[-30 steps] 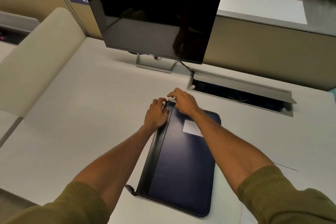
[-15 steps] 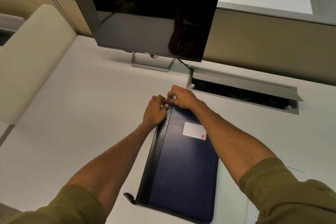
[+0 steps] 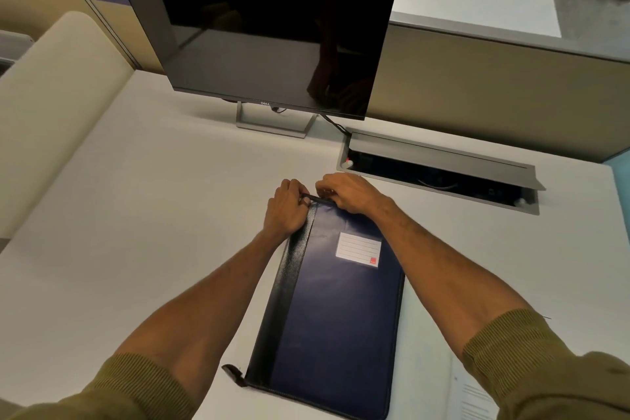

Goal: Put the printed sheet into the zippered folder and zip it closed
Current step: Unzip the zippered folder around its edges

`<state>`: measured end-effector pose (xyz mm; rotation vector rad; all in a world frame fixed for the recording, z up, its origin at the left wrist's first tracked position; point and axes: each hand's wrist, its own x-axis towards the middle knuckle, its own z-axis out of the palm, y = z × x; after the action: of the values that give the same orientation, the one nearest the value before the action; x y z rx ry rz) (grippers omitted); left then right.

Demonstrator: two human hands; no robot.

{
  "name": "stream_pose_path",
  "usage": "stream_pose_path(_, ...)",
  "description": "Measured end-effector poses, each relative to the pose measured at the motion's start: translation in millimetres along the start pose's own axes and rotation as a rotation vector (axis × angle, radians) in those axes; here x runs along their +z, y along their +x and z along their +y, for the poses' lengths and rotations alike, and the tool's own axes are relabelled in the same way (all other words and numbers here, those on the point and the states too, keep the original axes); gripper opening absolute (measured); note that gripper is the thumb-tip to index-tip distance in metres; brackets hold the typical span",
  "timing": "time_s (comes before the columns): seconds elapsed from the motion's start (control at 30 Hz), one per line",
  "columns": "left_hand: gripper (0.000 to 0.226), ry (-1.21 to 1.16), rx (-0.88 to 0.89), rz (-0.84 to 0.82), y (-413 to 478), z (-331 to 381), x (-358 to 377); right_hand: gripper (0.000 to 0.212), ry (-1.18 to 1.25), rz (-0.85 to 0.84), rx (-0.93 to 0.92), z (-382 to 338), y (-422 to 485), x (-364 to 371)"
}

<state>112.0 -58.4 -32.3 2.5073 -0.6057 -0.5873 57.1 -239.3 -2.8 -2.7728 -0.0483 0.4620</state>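
A dark blue zippered folder (image 3: 334, 310) with a black spine and a white label lies flat on the white desk, its long side running away from me. Both hands meet at its far left corner. My left hand (image 3: 288, 210) presses and grips the corner at the spine. My right hand (image 3: 347, 193) pinches the black zipper edge at the folder's far end. A printed sheet (image 3: 472, 392) lies on the desk at the lower right, partly under my right sleeve.
A dark monitor (image 3: 259, 34) on a silver stand sits at the back of the desk (image 3: 153, 215). An open cable tray (image 3: 439, 174) is recessed to the right of it. Beige partitions border the desk on the left and behind.
My right hand has closed in on the folder's far edge next to my left hand. The view has shifted slightly; the folder has stayed in place.
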Motion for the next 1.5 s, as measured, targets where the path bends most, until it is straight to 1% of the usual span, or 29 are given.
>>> stream_pose_path(0.1,0.017,-0.059,0.003,-0.029,0.4,6.7,1.7,0.014,0.055,0.024,0.033,-1.0,-3.3,0.3)
stream_pose_path(0.23,0.017,-0.184,-0.028,-0.085,-2.2,7.2,2.6,0.013,0.134,0.046,0.022,-12.8,3.1,-1.4)
stream_pose_path(0.4,0.015,-0.246,-0.061,-0.053,-4.3,-4.4,2.0,0.014,0.085,-0.029,-0.021,-2.3,-5.0,-2.5)
stream_pose_path(0.57,0.014,-0.246,-0.082,0.001,-6.0,-12.0,-0.6,0.016,-0.007,-0.062,0.001,28.1,-32.7,-2.6)
stream_pose_path(0.73,0.016,-0.144,-0.072,0.031,-4.0,-16.0,-5.9,0.015,-0.041,-0.056,0.113,60.0,-71.2,-2.1)
stream_pose_path(0.9,0.018,-0.109,-0.077,0.055,-6.8,-18.4,-5.5,0.015,0.035,0.022,0.252,80.7,-117.6,6.5)
stream_pose_path(1.0,0.021,-0.071,-0.095,0.054,-5.4,-18.5,-6.4,0.015,0.118,0.132,0.324,78.9,-141.6,18.2)
stream_pose_path(1.13,0.023,0.000,-0.110,0.071,-8.4,-12.9,-1.5,0.014,0.226,0.293,0.469,64.0,-155.1,39.7)
stream_pose_path(1.2,0.025,0.090,-0.062,0.093,-12.6,-8.3,3.2,0.015,0.289,0.325,0.526,57.5,-155.4,47.2)
stream_pose_path(1.3,0.033,0.175,0.099,0.094,-16.4,10.0,11.5,0.018,0.369,0.349,0.567,53.4,-152.4,51.4)
stream_pose_path(1.43,0.043,0.251,0.388,-0.070,-14.4,60.9,34.3,0.018,0.437,0.374,0.574,53.8,-151.0,51.5)
stream_pose_path(1.5,0.043,0.263,0.457,-0.166,-14.2,88.2,51.0,0.018,0.453,0.385,0.572,53.5,-150.7,51.4)
